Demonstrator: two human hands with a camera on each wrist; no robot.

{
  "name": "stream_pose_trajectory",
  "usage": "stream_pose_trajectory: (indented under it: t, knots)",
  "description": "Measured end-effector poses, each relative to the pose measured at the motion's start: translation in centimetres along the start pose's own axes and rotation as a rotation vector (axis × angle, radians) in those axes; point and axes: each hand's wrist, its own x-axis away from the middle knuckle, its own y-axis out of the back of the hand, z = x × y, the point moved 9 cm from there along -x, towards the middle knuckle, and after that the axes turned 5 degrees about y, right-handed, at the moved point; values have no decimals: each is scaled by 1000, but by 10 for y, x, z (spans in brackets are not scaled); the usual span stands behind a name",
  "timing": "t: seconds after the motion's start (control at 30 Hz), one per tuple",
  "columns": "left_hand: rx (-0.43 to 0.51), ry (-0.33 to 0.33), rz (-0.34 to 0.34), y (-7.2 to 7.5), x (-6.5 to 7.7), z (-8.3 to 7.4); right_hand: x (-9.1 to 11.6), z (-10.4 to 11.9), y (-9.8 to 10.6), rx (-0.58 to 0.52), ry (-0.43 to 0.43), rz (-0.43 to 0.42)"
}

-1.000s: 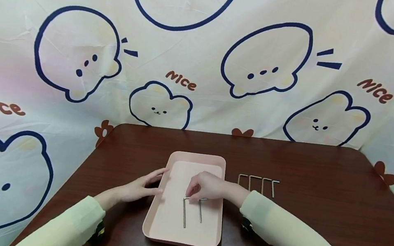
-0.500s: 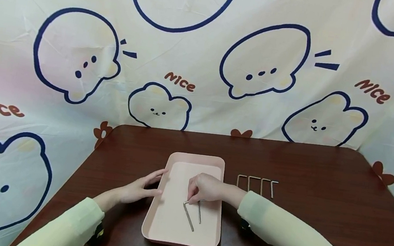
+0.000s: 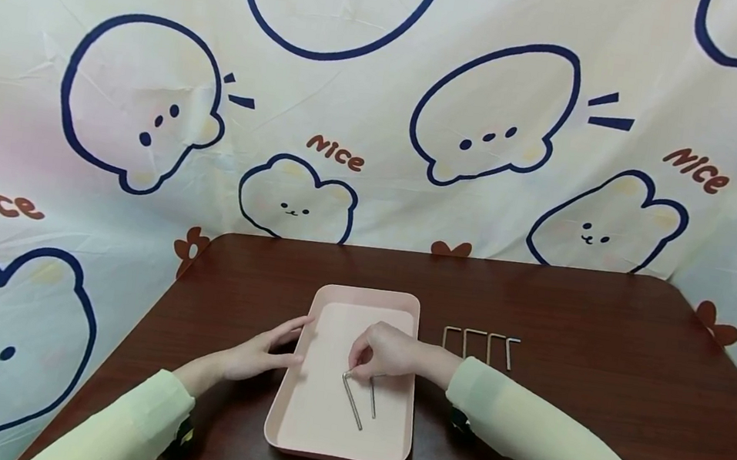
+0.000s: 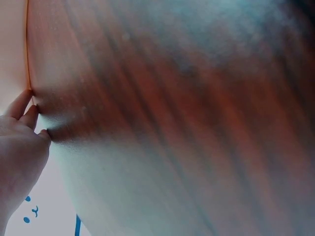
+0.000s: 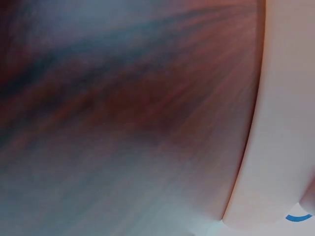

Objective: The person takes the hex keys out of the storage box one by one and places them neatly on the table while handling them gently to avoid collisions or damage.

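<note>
A pink tray point(image 3: 336, 445) lies on the table in the head view. My right hand point(image 3: 386, 350) reaches over its right rim and pinches an L-shaped hex key point(image 3: 352, 402) near its bend, the long arm slanting down to the right. Just right of that one is a second hex key point(image 3: 373, 400), its short arm partly behind the fingers. My left hand point(image 3: 249, 355) rests with spread, relaxed fingers against the tray's left side; the left wrist view also has this hand point(image 4: 22, 147) touching the tray's edge. Only a sliver of the right hand point(image 5: 309, 195) enters the right wrist view.
Several more hex keys point(image 3: 490, 347) stand in a row on the dark wooden table point(image 3: 580, 320) right of the tray, partly hidden by the right sleeve point(image 3: 525, 418). A cartoon-print cloth point(image 3: 384, 108) hangs behind the table.
The pinched hex key's long arm has swung from nearly straight to slanting, its lower end moving right beside the second key. The right hand has shifted only slightly; the left hand stays put.
</note>
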Motion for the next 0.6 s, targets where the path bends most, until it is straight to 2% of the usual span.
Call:
stream_pose_trajectory:
  t: [0.17,0.4,0.6]
  knots:
    - [-3,3,-1,0,0,-1,1,0,2,-49,-9,-9]
    - [-5,9,0,0,1,-1,2,-3,4,-55,-51,-21]
    - [-7,23,3,0,0,0,2,-4,7,-85,-29,-64]
